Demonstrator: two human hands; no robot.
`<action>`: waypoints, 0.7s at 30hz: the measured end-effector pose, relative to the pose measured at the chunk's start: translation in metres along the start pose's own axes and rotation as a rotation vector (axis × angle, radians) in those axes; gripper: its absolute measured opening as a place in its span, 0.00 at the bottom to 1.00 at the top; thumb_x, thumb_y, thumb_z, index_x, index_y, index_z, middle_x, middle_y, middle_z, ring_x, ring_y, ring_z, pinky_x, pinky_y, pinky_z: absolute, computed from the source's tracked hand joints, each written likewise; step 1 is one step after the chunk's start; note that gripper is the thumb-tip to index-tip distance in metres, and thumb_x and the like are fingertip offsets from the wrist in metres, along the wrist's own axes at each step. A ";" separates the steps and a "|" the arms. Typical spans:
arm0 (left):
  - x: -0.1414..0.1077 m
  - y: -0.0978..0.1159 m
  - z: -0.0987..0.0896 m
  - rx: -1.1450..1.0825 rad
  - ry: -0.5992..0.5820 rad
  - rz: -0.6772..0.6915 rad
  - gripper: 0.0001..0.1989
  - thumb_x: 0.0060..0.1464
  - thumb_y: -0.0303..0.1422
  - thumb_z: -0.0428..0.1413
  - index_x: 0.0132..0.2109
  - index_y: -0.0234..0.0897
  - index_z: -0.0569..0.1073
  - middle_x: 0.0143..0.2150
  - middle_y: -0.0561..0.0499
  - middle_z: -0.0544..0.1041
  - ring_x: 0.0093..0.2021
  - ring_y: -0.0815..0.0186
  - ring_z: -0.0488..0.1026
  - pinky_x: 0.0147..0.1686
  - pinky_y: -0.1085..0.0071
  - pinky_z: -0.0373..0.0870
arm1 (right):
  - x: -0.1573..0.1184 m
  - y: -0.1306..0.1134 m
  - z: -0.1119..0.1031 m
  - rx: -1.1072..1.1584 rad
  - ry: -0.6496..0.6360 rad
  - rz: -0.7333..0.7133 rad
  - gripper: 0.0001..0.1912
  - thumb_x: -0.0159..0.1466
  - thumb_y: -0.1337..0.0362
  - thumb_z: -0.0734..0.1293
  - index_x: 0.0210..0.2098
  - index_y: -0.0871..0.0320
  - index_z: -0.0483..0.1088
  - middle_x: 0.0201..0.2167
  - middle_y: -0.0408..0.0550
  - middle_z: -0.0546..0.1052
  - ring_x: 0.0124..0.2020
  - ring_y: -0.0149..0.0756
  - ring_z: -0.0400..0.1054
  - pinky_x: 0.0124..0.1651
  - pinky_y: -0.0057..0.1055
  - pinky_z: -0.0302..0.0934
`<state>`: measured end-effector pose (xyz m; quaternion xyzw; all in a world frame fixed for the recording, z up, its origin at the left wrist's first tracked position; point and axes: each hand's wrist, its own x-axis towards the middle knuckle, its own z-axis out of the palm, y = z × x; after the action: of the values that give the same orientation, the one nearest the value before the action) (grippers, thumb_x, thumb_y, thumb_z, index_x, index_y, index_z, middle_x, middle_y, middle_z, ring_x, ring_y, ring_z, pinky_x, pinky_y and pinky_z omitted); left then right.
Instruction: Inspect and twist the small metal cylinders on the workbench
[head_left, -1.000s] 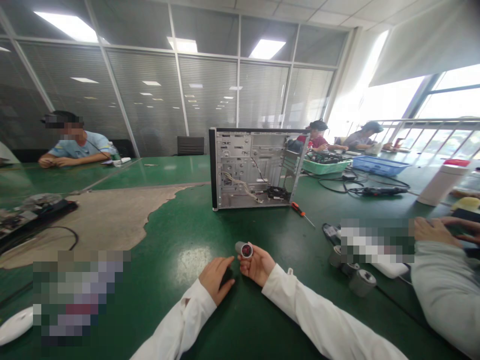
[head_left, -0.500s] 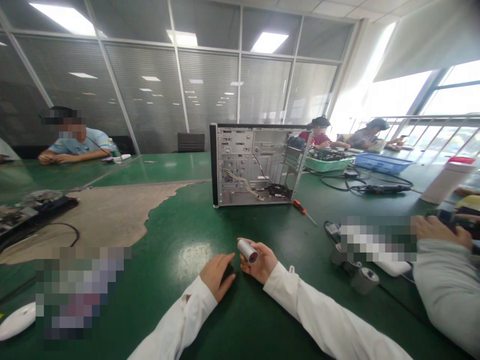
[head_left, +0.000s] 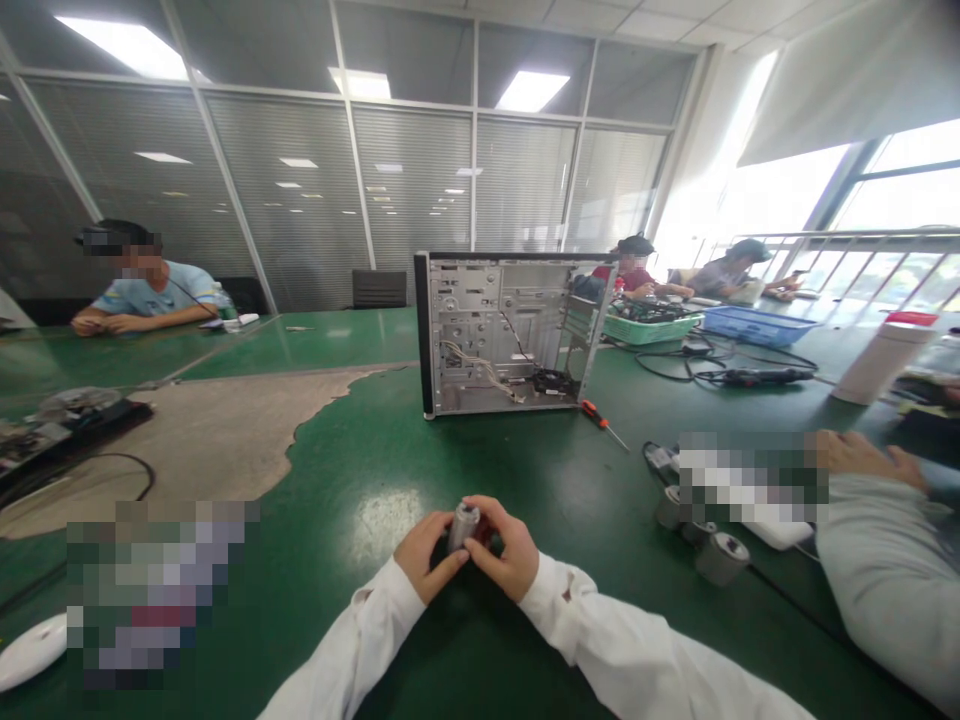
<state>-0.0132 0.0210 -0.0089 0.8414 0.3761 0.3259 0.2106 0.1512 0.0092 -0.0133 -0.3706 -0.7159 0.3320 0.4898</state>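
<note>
A short silver metal cylinder (head_left: 463,527) stands upright between my hands, low in the middle of the view, with a dark red end or part showing by my right fingers. My left hand (head_left: 427,555) and my right hand (head_left: 504,550) both grip it just above the green table (head_left: 360,620). Ahead stands an open computer case (head_left: 510,335) with its metal chassis and loose wires showing. A screwdriver with an orange handle (head_left: 598,415) lies at its front right corner.
Several similar metal cylinders (head_left: 721,558) lie at the right, near a co-worker's grey sleeve (head_left: 877,560) and hand. Farther back are a green tray (head_left: 652,325), a blue basket (head_left: 757,325), cables, and a white bottle (head_left: 877,360). Other people sit along the table.
My hands have come together. The cylinder, which lay on my right palm with its end showing, now stands upright, gripped by both hands.
</note>
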 end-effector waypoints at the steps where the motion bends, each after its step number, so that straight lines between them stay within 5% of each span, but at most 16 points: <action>1: 0.000 -0.001 0.000 -0.019 0.015 -0.006 0.18 0.48 0.40 0.47 0.45 0.35 0.63 0.37 0.46 0.69 0.38 0.63 0.66 0.38 0.65 0.64 | -0.001 -0.003 -0.001 -0.043 -0.008 -0.037 0.23 0.52 0.67 0.61 0.48 0.53 0.57 0.30 0.44 0.68 0.26 0.28 0.60 0.31 0.27 0.58; 7: 0.000 -0.008 0.001 -0.119 0.108 -0.003 0.18 0.45 0.36 0.51 0.45 0.37 0.63 0.41 0.46 0.70 0.40 0.62 0.67 0.37 0.67 0.65 | 0.000 -0.009 -0.006 -0.124 -0.095 -0.199 0.20 0.57 0.67 0.57 0.49 0.50 0.60 0.43 0.50 0.65 0.39 0.37 0.60 0.43 0.35 0.56; 12: 0.001 -0.010 0.001 -0.210 0.103 -0.096 0.19 0.43 0.34 0.53 0.44 0.36 0.64 0.42 0.47 0.71 0.42 0.62 0.67 0.39 0.67 0.64 | 0.002 -0.020 -0.009 -0.237 -0.132 -0.221 0.21 0.57 0.66 0.58 0.50 0.49 0.58 0.44 0.50 0.64 0.42 0.39 0.57 0.45 0.38 0.53; 21: -0.002 -0.020 0.010 -0.704 -0.083 -0.316 0.28 0.42 0.44 0.53 0.49 0.32 0.59 0.27 0.51 0.71 0.28 0.67 0.68 0.29 0.71 0.61 | 0.007 0.002 -0.003 0.196 -0.008 0.156 0.16 0.54 0.60 0.61 0.43 0.53 0.64 0.33 0.45 0.65 0.34 0.33 0.59 0.37 0.31 0.55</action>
<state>-0.0175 0.0314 -0.0286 0.6617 0.3576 0.3644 0.5490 0.1525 0.0165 -0.0107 -0.3740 -0.6510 0.4390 0.4935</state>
